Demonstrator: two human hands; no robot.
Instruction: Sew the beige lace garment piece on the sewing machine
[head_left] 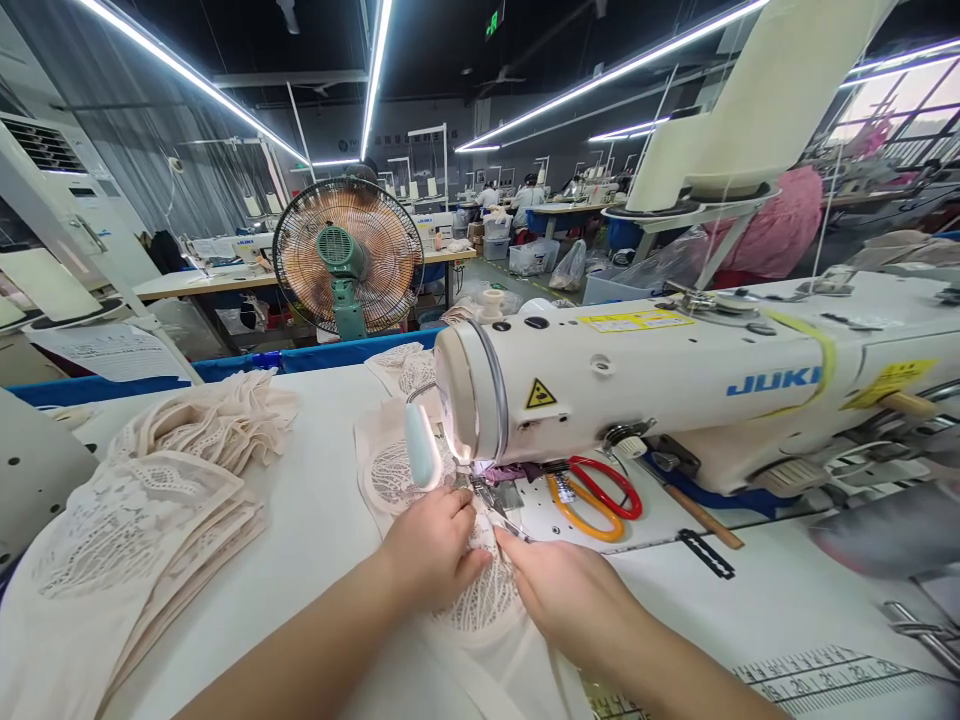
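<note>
Both hands, left hand (433,545) and right hand (561,590), pinch a beige lace fabric piece (480,600) flat beneath the white Juki sewing machine (675,385), near red-handled scissors (609,487).

Both forearms bare, left hand (431,548) and right hand (562,590) ungloved.

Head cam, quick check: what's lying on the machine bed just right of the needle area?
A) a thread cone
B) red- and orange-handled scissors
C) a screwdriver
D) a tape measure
B: the scissors, with one red and one orange handle loop, lie flat on the bed of the sewing machine, right of both hands.
</note>
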